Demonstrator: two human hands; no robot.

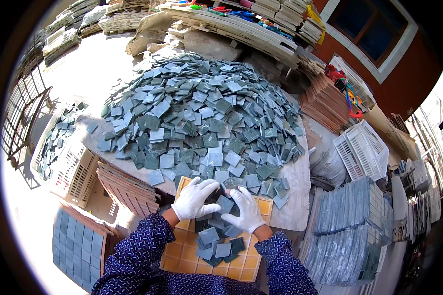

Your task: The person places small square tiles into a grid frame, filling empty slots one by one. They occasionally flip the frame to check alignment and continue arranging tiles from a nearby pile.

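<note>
My left hand (197,199), in a white knit glove, is over the left part of an orange-yellow gridded tray (182,248). Its fingers are stretched out and its thumb is apart. Facing it from the right, my right hand (244,210), gloved the same way, also has its thumb apart from its fingers. Between the two hands lie loose grey-green stone tiles (225,203), which the fingertips seem to touch; the dark tiles behind the fingers are partly hidden. Nearer to me, several square tiles (223,250) lie scattered and overlapping on the tray.
A large heap of stone tiles (202,108) covers the pale table (295,206) beyond the tray. To the left are a white plastic crate (79,169) and a stack topped with gridded tiles (79,246). Wrapped tile stacks (344,236) and a white crate (362,150) stand right.
</note>
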